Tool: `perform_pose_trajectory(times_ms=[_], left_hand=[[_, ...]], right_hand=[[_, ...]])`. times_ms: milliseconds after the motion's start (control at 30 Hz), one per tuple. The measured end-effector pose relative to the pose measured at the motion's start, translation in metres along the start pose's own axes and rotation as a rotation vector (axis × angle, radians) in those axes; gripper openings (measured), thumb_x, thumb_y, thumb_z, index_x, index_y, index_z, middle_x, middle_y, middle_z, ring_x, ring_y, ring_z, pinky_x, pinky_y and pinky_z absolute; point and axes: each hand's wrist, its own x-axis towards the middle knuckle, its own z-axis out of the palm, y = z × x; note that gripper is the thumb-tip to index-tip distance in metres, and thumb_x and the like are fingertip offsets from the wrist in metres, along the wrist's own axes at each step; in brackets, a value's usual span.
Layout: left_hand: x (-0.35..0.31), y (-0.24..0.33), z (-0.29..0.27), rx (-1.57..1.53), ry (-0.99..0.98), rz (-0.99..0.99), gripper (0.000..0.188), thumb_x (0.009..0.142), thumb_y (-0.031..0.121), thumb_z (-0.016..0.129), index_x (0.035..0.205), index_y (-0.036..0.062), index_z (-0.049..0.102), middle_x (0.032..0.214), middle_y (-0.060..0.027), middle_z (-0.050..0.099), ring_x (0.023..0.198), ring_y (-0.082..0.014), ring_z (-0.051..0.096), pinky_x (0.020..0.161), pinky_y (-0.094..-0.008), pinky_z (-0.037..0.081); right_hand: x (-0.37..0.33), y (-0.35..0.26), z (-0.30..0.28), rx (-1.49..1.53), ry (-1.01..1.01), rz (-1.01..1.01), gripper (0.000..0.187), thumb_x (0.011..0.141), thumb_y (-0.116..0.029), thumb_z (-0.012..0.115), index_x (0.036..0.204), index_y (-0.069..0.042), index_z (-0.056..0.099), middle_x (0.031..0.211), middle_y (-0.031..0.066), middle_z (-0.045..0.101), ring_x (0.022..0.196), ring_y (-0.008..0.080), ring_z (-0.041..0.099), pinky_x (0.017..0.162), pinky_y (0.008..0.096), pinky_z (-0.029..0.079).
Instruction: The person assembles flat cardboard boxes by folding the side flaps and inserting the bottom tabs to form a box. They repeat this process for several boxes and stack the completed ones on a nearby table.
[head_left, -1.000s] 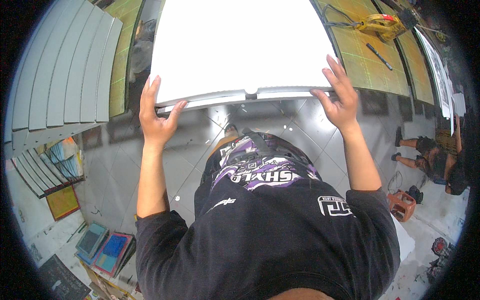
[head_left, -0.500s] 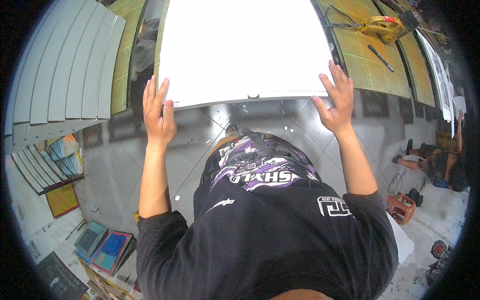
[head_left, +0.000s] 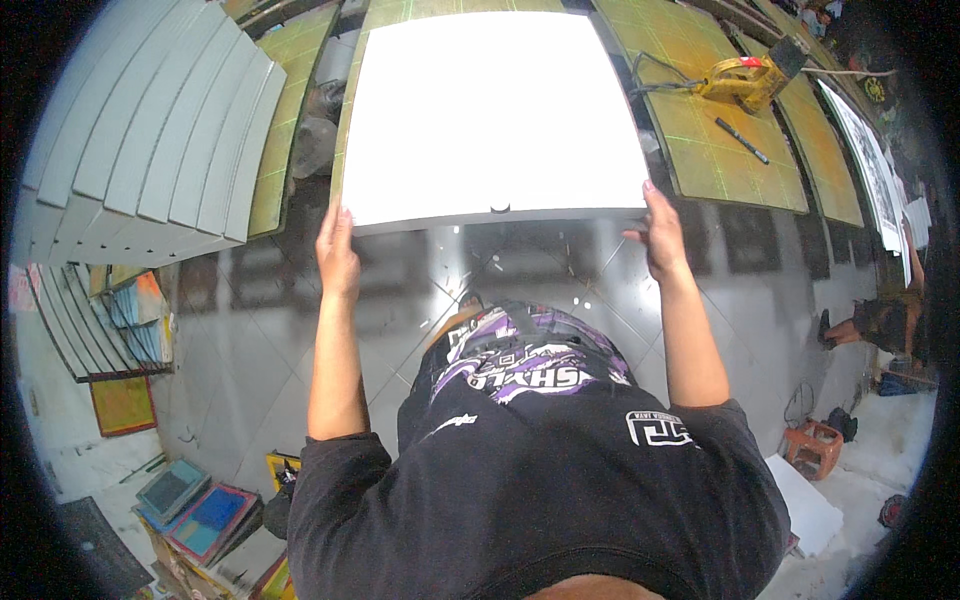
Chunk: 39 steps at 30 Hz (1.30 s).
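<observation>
A large flat white slab-like sheet (head_left: 490,120), with a grey front edge and a small dark notch in its middle, lies across a yellow-green board. At its near left corner my left hand (head_left: 338,255) has thumb and fingers closed round the edge. My right hand (head_left: 664,238) is by the near right corner, fingertips against the side and thumb held apart, pointing inward. Whether the white thing is one piece or a stack I cannot tell.
Stepped white slabs (head_left: 165,130) stand at the left. On the yellow-green board (head_left: 690,130) to the right are a yellow corded tool (head_left: 745,82) and a black marker (head_left: 741,141). Framed screens (head_left: 210,520) lean lower left; an orange stool (head_left: 812,448) stands lower right. Another person (head_left: 880,325) is at far right.
Both hands have come in from flat and spread to the sides of the white sheet, the left one closing on its corner. The whole view has shifted, showing the sheet's far edge.
</observation>
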Motion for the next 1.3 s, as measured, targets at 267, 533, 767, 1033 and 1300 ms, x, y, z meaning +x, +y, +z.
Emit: perform_pose_trajectory(times_ms=[267, 533, 767, 1033, 1300], left_hand=[[-0.004, 0.063, 0.025, -0.186, 0.119, 0.066, 0.039, 0.087, 0.015, 0.056, 0.123, -0.001, 0.051, 0.113, -0.0081, 0.059, 0.103, -0.0148, 0.054, 0.091, -0.0277, 0.039], [0.008, 0.206, 0.009, -0.19, -0.012, 0.65, 0.059, 0.09, 0.019, 0.053, 0.138, -0.0018, 0.027, 0.142, -0.017, 0.032, 0.133, -0.0246, 0.026, 0.108, -0.0346, 0.019], [-0.008, 0.222, -0.075, -0.422, 0.105, 0.801, 0.062, 0.088, 0.021, 0.054, 0.138, 0.0006, 0.022, 0.141, -0.0167, 0.026, 0.132, -0.0293, 0.024, 0.107, -0.0413, 0.018], [-0.019, 0.164, -0.21, -0.282, 0.158, 0.506, 0.045, 0.086, 0.019, 0.059, 0.123, -0.0014, 0.043, 0.122, -0.013, 0.049, 0.107, -0.0209, 0.051, 0.091, -0.0324, 0.04], [-0.032, 0.118, -0.311, -0.232, 0.23, 0.345, 0.046, 0.084, 0.018, 0.064, 0.122, 0.0001, 0.045, 0.119, -0.0124, 0.051, 0.103, -0.0193, 0.054, 0.086, -0.0312, 0.044]], right_hand=[[-0.006, -0.054, 0.007, -0.05, -0.21, 0.081, 0.057, 0.089, -0.041, 0.045, 0.128, 0.0, 0.043, 0.125, 0.015, 0.049, 0.108, 0.0279, 0.051, 0.068, 0.0376, 0.053], [-0.039, -0.111, 0.038, 0.732, -0.166, -0.3, 0.052, 0.092, -0.041, 0.043, 0.129, -0.005, 0.039, 0.127, 0.0131, 0.045, 0.116, 0.0273, 0.044, 0.09, 0.0469, 0.042], [-0.074, -0.262, 0.158, 0.817, -0.389, -0.604, 0.049, 0.093, -0.037, 0.046, 0.127, -0.002, 0.039, 0.123, 0.0131, 0.045, 0.115, 0.027, 0.044, 0.098, 0.0396, 0.041], [-0.177, -0.46, 0.36, 0.687, -0.622, -0.857, 0.045, 0.094, -0.038, 0.04, 0.125, -0.005, 0.04, 0.115, 0.0151, 0.049, 0.106, 0.0282, 0.052, 0.091, 0.0428, 0.046], [-0.232, -0.495, 0.472, -0.088, -0.202, -0.887, 0.088, 0.077, -0.061, 0.053, 0.141, -0.008, 0.023, 0.137, 0.0235, 0.032, 0.118, 0.0428, 0.041, 0.093, 0.0564, 0.035]])
